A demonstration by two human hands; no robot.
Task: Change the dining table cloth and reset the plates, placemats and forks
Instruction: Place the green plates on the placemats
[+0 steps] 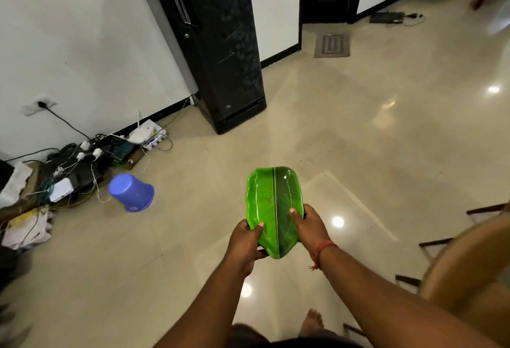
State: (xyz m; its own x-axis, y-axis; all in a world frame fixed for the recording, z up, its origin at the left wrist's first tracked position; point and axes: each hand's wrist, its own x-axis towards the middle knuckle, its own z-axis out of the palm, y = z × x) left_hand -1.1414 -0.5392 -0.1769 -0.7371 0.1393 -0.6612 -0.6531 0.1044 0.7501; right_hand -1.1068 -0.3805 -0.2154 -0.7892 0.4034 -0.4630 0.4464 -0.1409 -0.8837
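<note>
Far left, a tangle of cables [69,171] lies against the wall, an upturned blue bucket [132,192] just beside it on the floor [358,116]. Behind stands a black fridge [212,44]. My left hand [247,243] grips the near left edge of the green leaf plate [274,204], thumb on top, fingers curled under. My right hand [310,227] grips its right edge the same way. The plate is held above the floor. A chair [466,259] shows at far right
</note>
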